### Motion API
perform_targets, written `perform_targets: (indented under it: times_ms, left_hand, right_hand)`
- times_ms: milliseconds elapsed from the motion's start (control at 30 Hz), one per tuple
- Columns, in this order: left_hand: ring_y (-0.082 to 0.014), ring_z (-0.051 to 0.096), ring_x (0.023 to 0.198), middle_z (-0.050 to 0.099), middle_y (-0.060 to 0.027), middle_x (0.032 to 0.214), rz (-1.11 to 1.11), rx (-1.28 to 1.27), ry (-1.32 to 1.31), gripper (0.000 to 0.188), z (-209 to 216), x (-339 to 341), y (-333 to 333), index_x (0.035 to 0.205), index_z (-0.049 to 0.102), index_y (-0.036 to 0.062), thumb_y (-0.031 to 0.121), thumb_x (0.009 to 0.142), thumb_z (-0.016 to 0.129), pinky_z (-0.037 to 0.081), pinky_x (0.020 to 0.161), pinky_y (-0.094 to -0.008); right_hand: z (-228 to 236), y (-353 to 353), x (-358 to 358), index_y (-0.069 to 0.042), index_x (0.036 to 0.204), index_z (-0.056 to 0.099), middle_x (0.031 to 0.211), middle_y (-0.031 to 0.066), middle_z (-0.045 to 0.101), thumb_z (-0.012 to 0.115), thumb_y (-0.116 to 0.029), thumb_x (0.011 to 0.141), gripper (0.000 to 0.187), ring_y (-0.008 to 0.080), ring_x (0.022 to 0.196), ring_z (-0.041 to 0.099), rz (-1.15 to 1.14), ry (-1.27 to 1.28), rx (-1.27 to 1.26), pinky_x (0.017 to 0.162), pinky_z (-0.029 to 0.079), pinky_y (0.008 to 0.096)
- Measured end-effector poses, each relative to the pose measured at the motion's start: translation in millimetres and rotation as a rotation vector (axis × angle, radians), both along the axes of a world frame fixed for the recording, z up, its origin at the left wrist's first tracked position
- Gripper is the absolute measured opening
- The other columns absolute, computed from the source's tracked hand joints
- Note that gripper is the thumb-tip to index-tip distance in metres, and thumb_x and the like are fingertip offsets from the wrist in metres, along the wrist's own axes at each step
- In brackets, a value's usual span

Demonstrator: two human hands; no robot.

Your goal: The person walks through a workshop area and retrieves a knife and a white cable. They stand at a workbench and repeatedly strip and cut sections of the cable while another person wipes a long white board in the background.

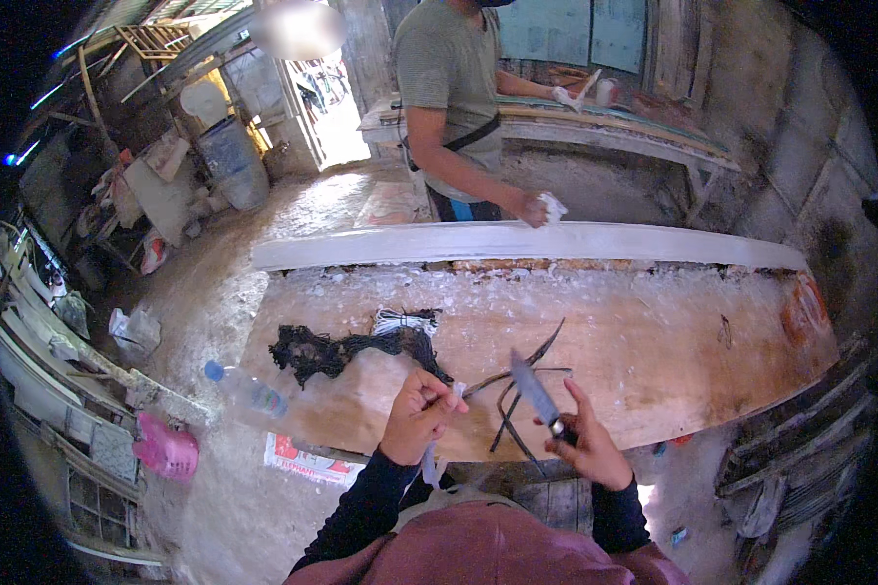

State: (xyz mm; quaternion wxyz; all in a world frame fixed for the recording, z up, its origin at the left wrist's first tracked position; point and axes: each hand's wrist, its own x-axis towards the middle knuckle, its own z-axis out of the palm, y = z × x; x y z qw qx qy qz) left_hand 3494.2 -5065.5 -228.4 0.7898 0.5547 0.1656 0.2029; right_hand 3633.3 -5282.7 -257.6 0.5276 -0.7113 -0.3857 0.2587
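My left hand (419, 417) is closed in a pinch on a thin white strip (429, 462), whose tail hangs down below my fingers. My right hand (593, 447) grips a knife (537, 390) by its dark handle, the blade pointing up and to the left. Between the two hands, several dark narrow strips (505, 421) lie crossed on the wooden tabletop (644, 341); one reaches up close to my left fingertips. Farther left spreads a tangled bundle of black cords (312, 353), with a bunch of white strands (403, 320) behind it.
A long white board (517, 244) runs along the table's far edge. Beyond it a person (454, 107) holds a white wad on it. A clear bottle (259, 395) lies at the table's left; a pink plastic object (166, 447) is lower left. An orange bag (805, 310) sits far right.
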Motion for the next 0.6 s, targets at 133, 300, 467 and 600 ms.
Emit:
perform_targets:
  times_ms: [133, 300, 467, 600]
  left_hand:
    - [-0.0034, 0.035, 0.043, 0.056, -0.0096, 0.073, -0.026, -0.123, -0.014, 0.014, 3, 5, -1, 0.088, 0.037, 0.0104, 0.006, 0.084, 0.05, 0.026, 0.037, -0.0158]
    - [-0.0035, 0.035, 0.044, 0.055, -0.0091, 0.072, -0.048, -0.106, -0.025, 0.015, 6, 6, -1, 0.09, 0.037, 0.0101, 0.006, 0.084, 0.05, 0.026, 0.037, -0.0162]
    - [-0.0035, 0.035, 0.044, 0.055, -0.0088, 0.072, -0.042, -0.026, 0.019, 0.017, 3, 7, -2, 0.091, 0.037, 0.0107, 0.007, 0.083, 0.051, 0.026, 0.037, -0.016]
    - [-0.0025, 0.035, 0.045, 0.056, -0.0076, 0.072, -0.054, 0.048, 0.064, 0.02, 3, 6, -3, 0.093, 0.035, 0.0109, 0.009, 0.083, 0.052, 0.027, 0.037, -0.0157]
  right_hand:
    - [35, -5, -16, -0.007, 0.129, 0.011, 0.095, 0.0215, 0.057, 0.057, -0.014, 0.078, 0.069, 0.0377, 0.082, 0.057, 0.146, -0.251, -0.161, 0.068, 0.047, 0.0392]
    - [46, -7, -22, -0.005, 0.122, 0.02, 0.092, 0.0203, 0.058, 0.056, -0.019, 0.08, 0.057, 0.0366, 0.079, 0.058, 0.114, -0.262, -0.156, 0.067, 0.047, 0.0396]
    - [48, -8, -25, -0.003, 0.113, 0.024, 0.087, 0.0186, 0.06, 0.061, -0.016, 0.077, 0.053, 0.0345, 0.076, 0.059, 0.129, -0.338, -0.231, 0.063, 0.046, 0.0355]
    - [48, -5, -26, -0.004, 0.112, 0.025, 0.087, 0.0178, 0.06, 0.061, -0.017, 0.077, 0.051, 0.0352, 0.075, 0.059, 0.127, -0.356, -0.24, 0.062, 0.046, 0.0364]
